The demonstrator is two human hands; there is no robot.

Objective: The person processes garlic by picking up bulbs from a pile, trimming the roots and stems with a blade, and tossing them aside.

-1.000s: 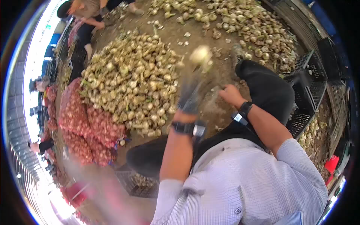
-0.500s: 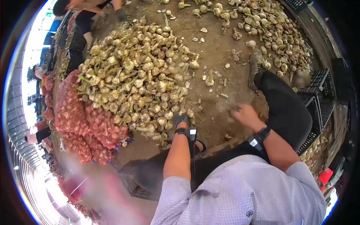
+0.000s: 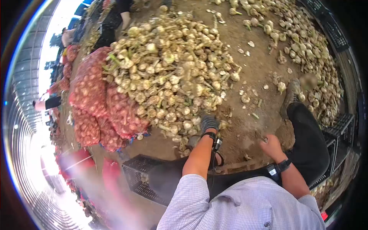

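Note:
A large heap of garlic bulbs (image 3: 172, 73) with stems lies on the dirt floor in front of me. My left hand (image 3: 209, 123), in a grey glove, is at the heap's lower right edge, back upward; its fingers are hidden among the bulbs. Over bare soil to the right is my bare right hand (image 3: 271, 146), its fingers curled round something small and dark that I cannot make out. A few loose bulbs, such as one garlic bulb (image 3: 245, 98), and cut stem pieces (image 3: 255, 115) lie beyond my hands.
Red mesh sacks (image 3: 90, 84) of bulbs stand left of the heap. A second garlic pile (image 3: 306, 50) runs along the right. Black crates (image 3: 143, 178) are at lower left and at right (image 3: 339, 126). Another person's leg (image 3: 125, 19) shows at the top, an arm (image 3: 48, 103) at far left.
The view has shifted, so the heap and sacks appear further right. My left hand remains at the heap's edge, its glove showing more fully. My right hand is still curled over the soil, less blurred.

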